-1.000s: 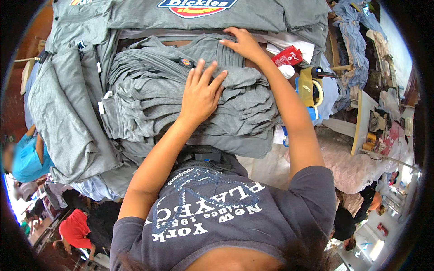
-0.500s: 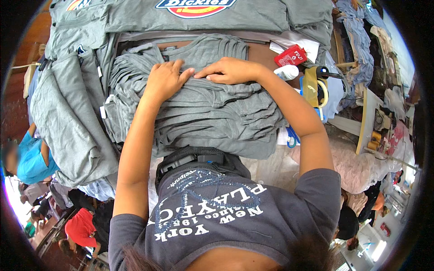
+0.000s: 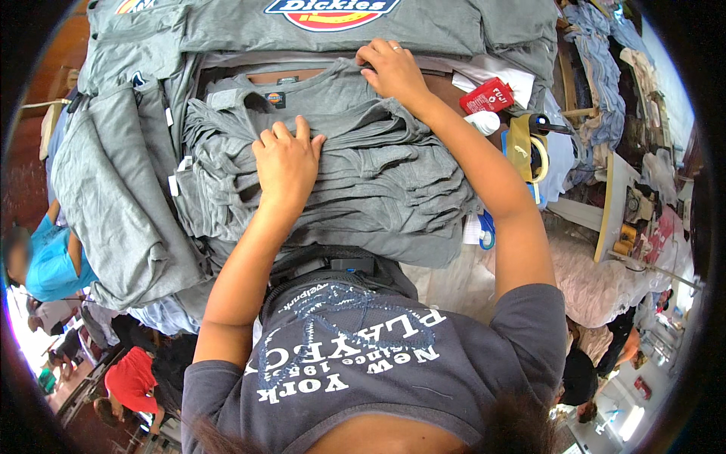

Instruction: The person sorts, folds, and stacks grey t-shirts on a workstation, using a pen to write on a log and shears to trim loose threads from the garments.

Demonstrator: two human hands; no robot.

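Note:
A thick stack of grey T-shirts [image 3: 355, 185] lies bunched in folds in front of me. On its far part a shirt is spread flatter, its dark neck label [image 3: 275, 99] showing inside the collar. My left hand [image 3: 287, 163] rests palm down on the stack, fingers apart and holding nothing. Farther off and to the right, my right hand [image 3: 395, 72] has its thumb and fingers bent together at the far edge of the top T-shirt [image 3: 340, 79], gripping the cloth. Part of that grip is hidden by the hand itself.
A grey shirt with a coloured print [image 3: 333, 11] lies across the far side. More grey garments [image 3: 113, 189] hang at left. On the right are a red packet [image 3: 486, 96], a white roundish item [image 3: 482, 122], a tape roll [image 3: 539, 159] and blue-handled scissors [image 3: 486, 231]. Other people sit farther off.
My right hand has moved away from me to the shirt's far edge. My left hand has shifted slightly nearer and rightward. The top shirt is flatter, with its neck label uncovered.

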